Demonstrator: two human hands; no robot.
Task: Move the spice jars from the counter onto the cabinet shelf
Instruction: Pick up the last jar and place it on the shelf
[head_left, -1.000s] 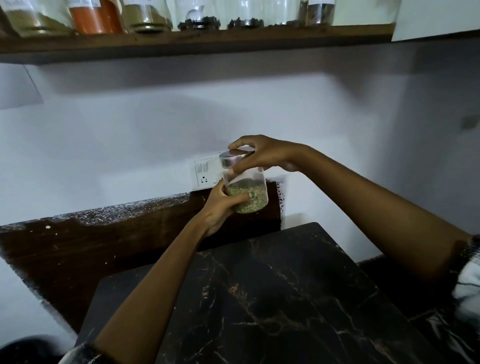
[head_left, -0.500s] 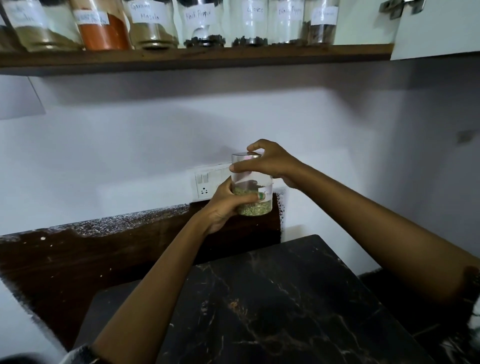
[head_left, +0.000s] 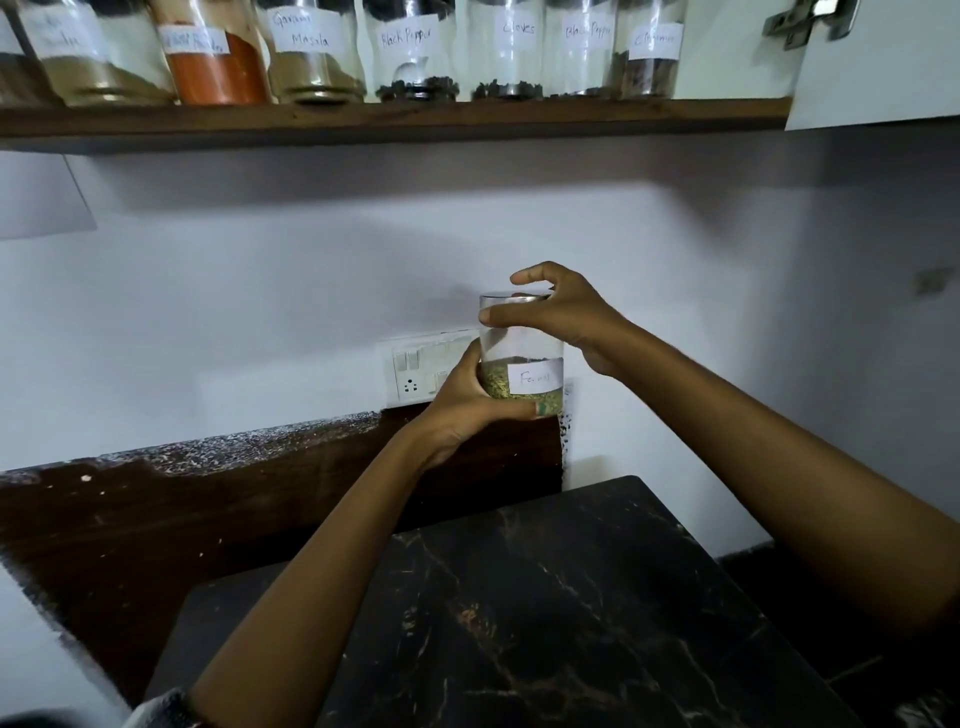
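Head view, single frame. We hold one clear jar (head_left: 521, 358) in mid-air above the dark marble counter (head_left: 545, 613), roughly frame centre, in front of the white wall and the switch plate (head_left: 415, 371) at its 9 o'clock.

Orientation: jar upright, long axis vertical w/ a slight lean, lid end at 12 o'clock, base at 6. Metal lid (head_left: 514, 297) on top. Greenish seed fill occupies approx the bottom third; white paper label faces us, text starts "Fe", rest illegible.

Left hand (head_left: 462, 410): wrapped around the lower jar body from 8 o'clock, thumb across the front near the base, green polish on the nail. Right hand (head_left: 563, 317): comes in from 3 o'clock, thumb on the upper glass just under the lid, fingers curled over the lid rim. Both hands grip the jar.

Wooden shelf (head_left: 395, 117) runs across at 12 o'clock, well above the jar. It carries a row of labelled jars: orange powder jar (head_left: 215, 67), "Garam Masala" jar (head_left: 314, 57), "Black Pepper" jar (head_left: 413, 57), "Cloves" jar (head_left: 506, 57), others.

Hidden/unclear: shelf jar tops cut off by frame edge; leftmost labels blurred; jar base partly covered by left fingers; lid's far side behind right fingers. White cabinet door (head_left: 878, 62) at 1 o'clock, cropped.
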